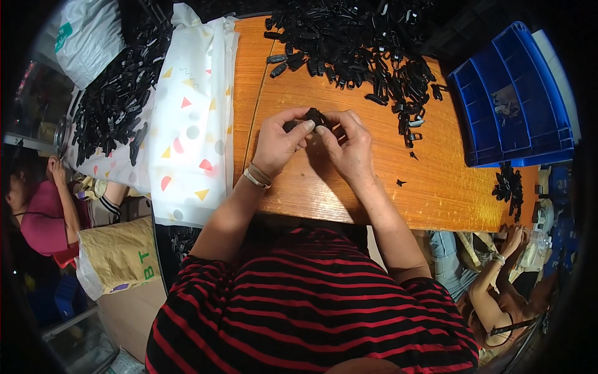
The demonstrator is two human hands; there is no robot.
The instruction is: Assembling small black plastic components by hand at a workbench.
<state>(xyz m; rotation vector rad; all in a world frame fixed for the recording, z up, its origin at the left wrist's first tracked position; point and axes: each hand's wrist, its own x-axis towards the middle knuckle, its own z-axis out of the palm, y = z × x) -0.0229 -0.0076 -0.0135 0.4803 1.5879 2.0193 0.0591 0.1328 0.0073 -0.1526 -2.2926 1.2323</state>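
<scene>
Over the middle of the wooden table (pixel 299 187), my left hand (pixel 281 138) and my right hand (pixel 349 140) meet, both closed on a small black plastic part (pixel 315 116). Thumbs and fingers pinch it from either side and cover most of it, so its exact kind does not show. Beyond my hands spreads a large heap of similar black plastic parts (pixel 336 47), trailing down toward the right. Two tiny black pieces lie apart from the heap, one of them a small dark bit (pixel 400 182) to the right of my right wrist.
A patterned white plastic cloth (pixel 193 124) covers the left side, with another black pile (pixel 115 100) past it. At the right stands a blue crate (pixel 517 93), a small black heap (pixel 509 187) below it. Co-workers sit left (pixel 47 212) and right (pixel 498 293). A brown sack (pixel 118 255) stands lower left.
</scene>
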